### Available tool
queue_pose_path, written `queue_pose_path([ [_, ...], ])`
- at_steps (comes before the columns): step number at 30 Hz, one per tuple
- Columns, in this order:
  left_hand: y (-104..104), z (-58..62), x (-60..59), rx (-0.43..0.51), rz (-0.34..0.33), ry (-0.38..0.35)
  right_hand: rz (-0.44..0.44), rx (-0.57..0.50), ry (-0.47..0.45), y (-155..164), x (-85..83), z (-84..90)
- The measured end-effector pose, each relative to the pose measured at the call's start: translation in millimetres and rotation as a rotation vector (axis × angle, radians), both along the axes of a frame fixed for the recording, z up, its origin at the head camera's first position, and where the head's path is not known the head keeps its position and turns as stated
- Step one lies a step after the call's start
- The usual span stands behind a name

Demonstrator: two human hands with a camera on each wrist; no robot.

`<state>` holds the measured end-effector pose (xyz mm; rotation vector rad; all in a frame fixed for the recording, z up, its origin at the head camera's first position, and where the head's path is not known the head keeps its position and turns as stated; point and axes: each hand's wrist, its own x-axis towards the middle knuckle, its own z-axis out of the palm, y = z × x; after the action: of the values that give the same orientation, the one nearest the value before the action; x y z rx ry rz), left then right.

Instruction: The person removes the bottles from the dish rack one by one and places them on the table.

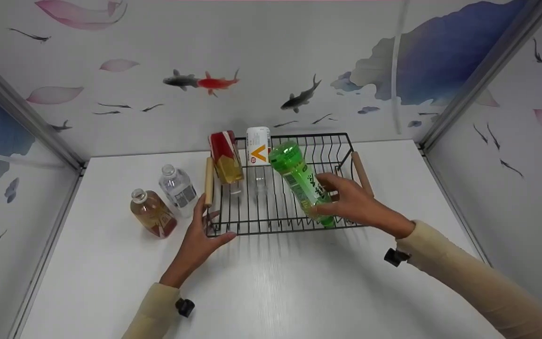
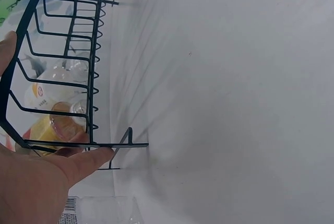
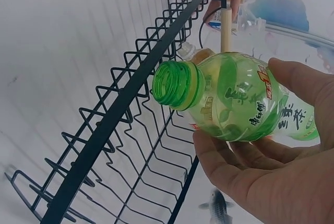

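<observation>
Head view: right hand (image 1: 358,205) fingers around green bottle (image 1: 299,181), left hand (image 1: 200,235) fingers spread against rack (image 1: 341,141).

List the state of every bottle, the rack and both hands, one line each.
green bottle: uncapped, upside down, tilted, held over the rack
red-labelled bottle: upside down in the rack
white-labelled bottle: upside down in the rack
clear bottle: upright on the table
amber bottle: upright on the table
wire rack: flat on the table
left hand: touches the rack's corner
right hand: grips the green bottle

Two inverted bottles (image 1: 240,153) are blocking the rack's (image 1: 337,139) back-left; its right rear is seemingly staying passable.
</observation>
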<state>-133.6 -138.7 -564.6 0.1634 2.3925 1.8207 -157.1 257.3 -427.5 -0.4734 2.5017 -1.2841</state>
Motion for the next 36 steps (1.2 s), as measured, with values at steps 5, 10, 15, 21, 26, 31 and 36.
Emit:
queue_pose_path([
  [5, 0, 1.3, 0.5, 0.006, 0.002, 0.001, 0.02, 0.002, -0.001, -1, 5.3, 2.4],
  [10, 0, 1.9, 1.0, 0.01, -0.001, 0.001, 0.046, 0.039, 0.03, -2, 10.4, 4.9],
  [15, 0, 1.5, 0.8, 0.01, -0.003, 0.002, 0.079, 0.039, 0.048, -3, 14.8, 6.3],
  [21, -1, 0.9, 1.5, 0.016, -0.011, 0.008, 0.109, 0.055, 0.07, -3, 20.6, 8.3],
  [26, -1, 0.2, 1.8, 0.012, -0.008, 0.005, 0.131, 0.089, 0.092, -3, 25.3, 8.0],
  [31, -2, 3.4, 3.0, -0.002, -0.005, 0.002, 0.154, 0.108, 0.104, -3, 27.8, 7.0],
  [36, -3, 7.9, 6.6, -0.029, -0.008, 0.004, 0.173, 0.143, 0.122, -1, 30.8, 6.7],
])
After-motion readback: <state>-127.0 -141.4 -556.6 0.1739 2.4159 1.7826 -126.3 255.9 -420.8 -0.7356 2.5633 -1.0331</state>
